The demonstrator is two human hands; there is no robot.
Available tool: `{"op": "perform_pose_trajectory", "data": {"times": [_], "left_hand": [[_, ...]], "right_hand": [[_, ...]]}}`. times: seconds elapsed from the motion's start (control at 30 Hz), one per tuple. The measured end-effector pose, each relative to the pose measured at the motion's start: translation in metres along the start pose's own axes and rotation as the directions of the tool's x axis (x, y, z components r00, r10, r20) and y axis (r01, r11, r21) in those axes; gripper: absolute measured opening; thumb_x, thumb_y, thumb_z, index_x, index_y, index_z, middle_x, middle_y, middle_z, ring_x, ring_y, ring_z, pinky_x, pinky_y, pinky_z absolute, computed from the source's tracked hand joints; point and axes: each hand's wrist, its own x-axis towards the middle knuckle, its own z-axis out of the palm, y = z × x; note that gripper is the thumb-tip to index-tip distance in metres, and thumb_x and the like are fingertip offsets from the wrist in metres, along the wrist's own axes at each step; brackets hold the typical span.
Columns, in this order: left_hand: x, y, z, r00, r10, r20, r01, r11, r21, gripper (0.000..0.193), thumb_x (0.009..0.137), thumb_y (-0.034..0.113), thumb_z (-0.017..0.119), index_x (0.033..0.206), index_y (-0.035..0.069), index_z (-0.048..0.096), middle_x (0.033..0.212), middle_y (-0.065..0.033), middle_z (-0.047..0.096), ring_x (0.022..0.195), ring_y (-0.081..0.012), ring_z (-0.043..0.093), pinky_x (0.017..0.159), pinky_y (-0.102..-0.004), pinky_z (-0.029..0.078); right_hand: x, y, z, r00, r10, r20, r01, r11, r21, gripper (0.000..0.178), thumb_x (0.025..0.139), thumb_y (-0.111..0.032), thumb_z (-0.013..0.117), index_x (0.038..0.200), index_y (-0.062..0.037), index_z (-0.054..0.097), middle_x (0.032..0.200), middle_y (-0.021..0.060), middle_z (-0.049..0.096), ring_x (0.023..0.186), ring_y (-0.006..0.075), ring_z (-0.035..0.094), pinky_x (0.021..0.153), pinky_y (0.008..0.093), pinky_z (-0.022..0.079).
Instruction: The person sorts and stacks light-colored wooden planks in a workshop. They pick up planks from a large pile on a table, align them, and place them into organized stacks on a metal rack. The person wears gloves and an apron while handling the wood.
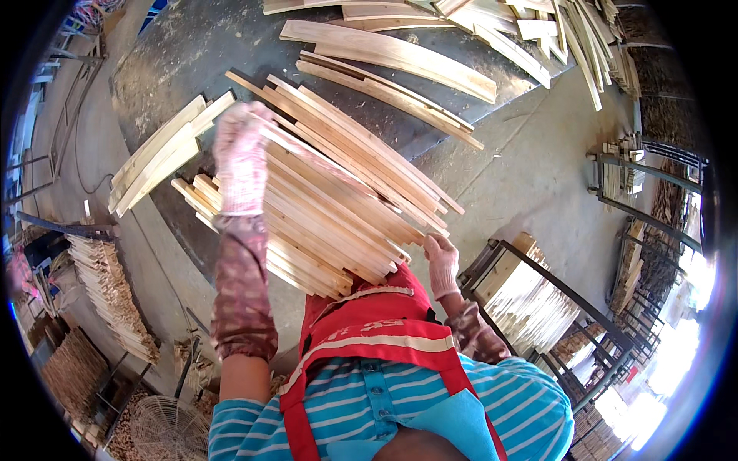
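Observation:
A row of pale wooden strips (307, 211) lies side by side in front of me, their near ends reaching my red apron. My left hand (242, 157), in a white knit glove and smeared by motion, is closed at the far end of a narrow wooden strip (330, 165) slanting over the row. At the row's near right corner, my gloved right hand (441, 265) has its fingers curled at the end of a wider wooden strip (369, 207). Its fingertips are partly hidden. More strips (361, 138) lie just beyond, parallel to the row.
The dark worktable (200, 54) also carries a short stack of boards (157, 157) at left, curved-looking planks (392, 58) beyond, and a loose heap (530, 31) at far right. Metal racks with stacked wood (530, 288) stand right; a wood stack (111, 296) and fan (165, 426) are left.

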Motion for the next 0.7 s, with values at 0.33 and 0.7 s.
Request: {"op": "perform_pose_trajectory", "data": {"times": [0.33, 0.7], "left_hand": [[0.036, 0.144, 0.038, 0.983, 0.166, 0.073, -0.144, 0.962, -0.233, 0.02, 0.095, 0.008, 0.067, 0.115, 0.004, 0.066, 0.121, -0.0144, 0.062, 0.105, -0.0266, 0.065, 0.095, -0.0409, 0.058], [0.037, 0.101, 0.015, 0.875, 0.089, -0.475, -0.034, 0.992, 0.123, 0.047, 0.095, 0.026, 0.073, 0.131, 0.006, 0.052, 0.128, -0.0129, 0.056, 0.12, -0.0243, 0.055, 0.108, -0.0426, 0.046]], "right_hand": [[-0.023, -0.167, 0.103, 0.5, -0.705, 0.503, 0.865, 0.389, -0.315, 0.092, 0.077, -0.039, 0.081, 0.151, -0.0031, 0.039, 0.147, 0.0252, 0.049, 0.132, 0.0412, 0.051, 0.111, 0.0486, 0.043], [0.062, -0.231, 0.093, 0.137, -0.781, 0.61, 0.901, -0.158, -0.404, 0.036, 0.085, -0.008, 0.067, 0.12, -0.0093, 0.064, 0.122, 0.0126, 0.065, 0.098, 0.0309, 0.069, 0.078, 0.041, 0.061]]}}
